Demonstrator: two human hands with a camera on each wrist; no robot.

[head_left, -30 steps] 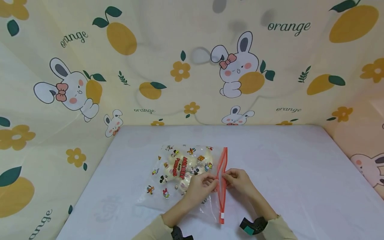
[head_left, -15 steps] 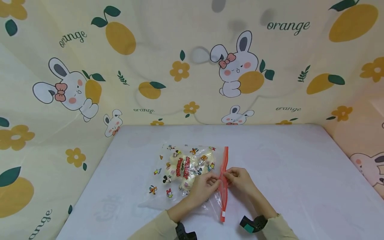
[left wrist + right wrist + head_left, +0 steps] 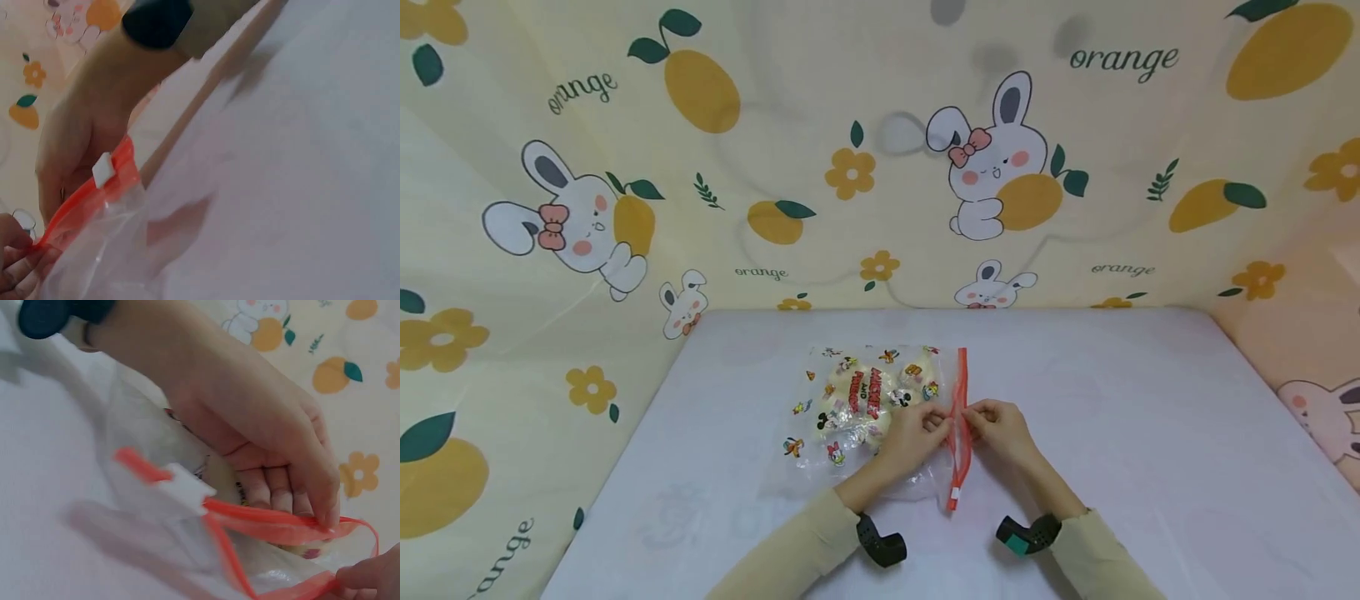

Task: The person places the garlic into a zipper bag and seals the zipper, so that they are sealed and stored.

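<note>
On the white table [image 3: 1150,408], a clear cartoon-printed plastic bag [image 3: 859,417] lies, its red zip mouth [image 3: 962,375] between left hand [image 3: 913,442] and right hand [image 3: 1004,431], each pinching one edge; even tension should protect it.

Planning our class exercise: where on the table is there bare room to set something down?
Bare table: left of the bag, between bag and patterned backdrop, and right of the right hand. Crowded: the red zip, which it and the left hand pinch.
</note>
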